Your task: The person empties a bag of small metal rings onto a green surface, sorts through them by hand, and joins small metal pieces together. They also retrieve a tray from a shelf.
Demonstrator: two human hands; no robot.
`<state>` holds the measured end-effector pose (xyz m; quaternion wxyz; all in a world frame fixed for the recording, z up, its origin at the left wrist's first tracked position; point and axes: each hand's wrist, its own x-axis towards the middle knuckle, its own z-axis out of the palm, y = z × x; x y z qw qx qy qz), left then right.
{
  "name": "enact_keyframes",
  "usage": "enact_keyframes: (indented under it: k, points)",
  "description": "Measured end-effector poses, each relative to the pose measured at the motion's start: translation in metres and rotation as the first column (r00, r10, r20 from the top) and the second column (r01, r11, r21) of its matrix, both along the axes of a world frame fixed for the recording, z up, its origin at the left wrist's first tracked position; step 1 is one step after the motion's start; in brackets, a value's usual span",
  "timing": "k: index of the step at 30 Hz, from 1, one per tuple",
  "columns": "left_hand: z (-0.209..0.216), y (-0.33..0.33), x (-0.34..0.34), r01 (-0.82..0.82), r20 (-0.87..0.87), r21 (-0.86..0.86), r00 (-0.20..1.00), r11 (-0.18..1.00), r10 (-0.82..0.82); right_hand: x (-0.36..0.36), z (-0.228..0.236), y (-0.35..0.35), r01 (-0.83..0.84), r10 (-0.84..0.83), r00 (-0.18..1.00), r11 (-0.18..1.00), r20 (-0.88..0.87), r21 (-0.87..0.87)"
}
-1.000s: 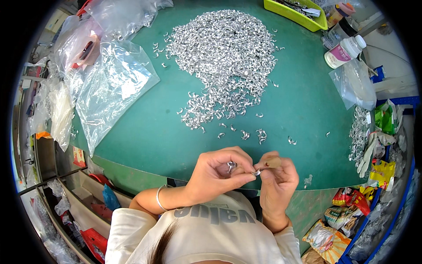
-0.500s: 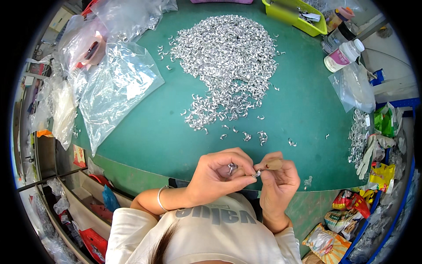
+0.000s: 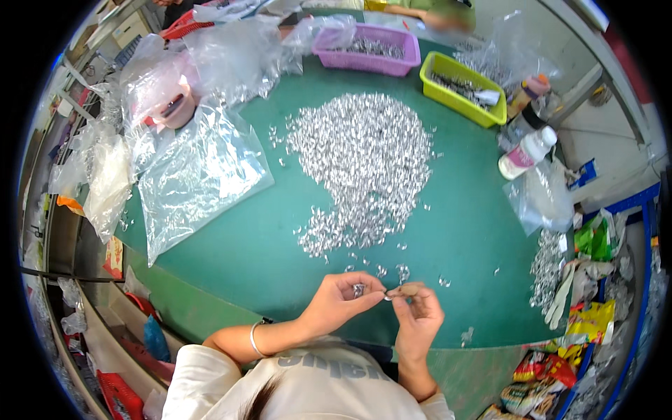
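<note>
My left hand (image 3: 334,306) is closed, with a few curved silvery metal pieces (image 3: 358,289) tucked inside its curled fingers. Its thumb and forefinger meet my right hand (image 3: 420,318) at one small metal piece (image 3: 388,297), which both hands pinch. A tan, flat oval thing (image 3: 409,288) lies along the right fingertips; I cannot make out what it is. Beyond my hands spreads a large heap of small curved metal pieces (image 3: 364,154) on the green tabletop (image 3: 231,280). Several loose pieces (image 3: 402,273) lie between the heap and my hands.
Clear plastic bags (image 3: 203,182) cover the left side. At the back stand a purple basket (image 3: 367,63) and a yellow-green basket (image 3: 458,101), both holding metal parts. A white bottle (image 3: 528,152) and another group of metal pieces (image 3: 547,269) are on the right. Someone sits across the table.
The view has tilted up, so the heap sits lower in the picture and the far baskets and another person show. My hands remain together, pinching the small piece.
</note>
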<state>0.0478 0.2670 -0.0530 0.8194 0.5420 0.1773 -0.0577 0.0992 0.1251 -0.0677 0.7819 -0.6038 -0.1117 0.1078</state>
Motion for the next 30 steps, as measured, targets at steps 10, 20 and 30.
enact_keyframes:
  k: [10, 20, 30]
  points:
    - [-0.027, 0.089, 0.166, -0.383, -0.117, -0.461, 0.921, 0.8, 0.373, 0.029, -0.037, -0.007, -0.002, -0.003, 1.0, 0.975, -0.023, -0.223]
    - [-0.005, 0.107, 0.316, -0.38, 0.06, -0.194, 0.916, 0.904, 0.398, 0.049, -0.03, -0.014, 0.01, 0.008, 0.999, 0.94, 0.05, -0.341]
    - [-0.051, 0.029, 0.076, 0.295, 0.029, 0.529, 0.931, 0.796, -0.364, 0.055, -0.031, -0.04, 0.233, 0.206, 0.894, 0.546, 0.399, -0.805]
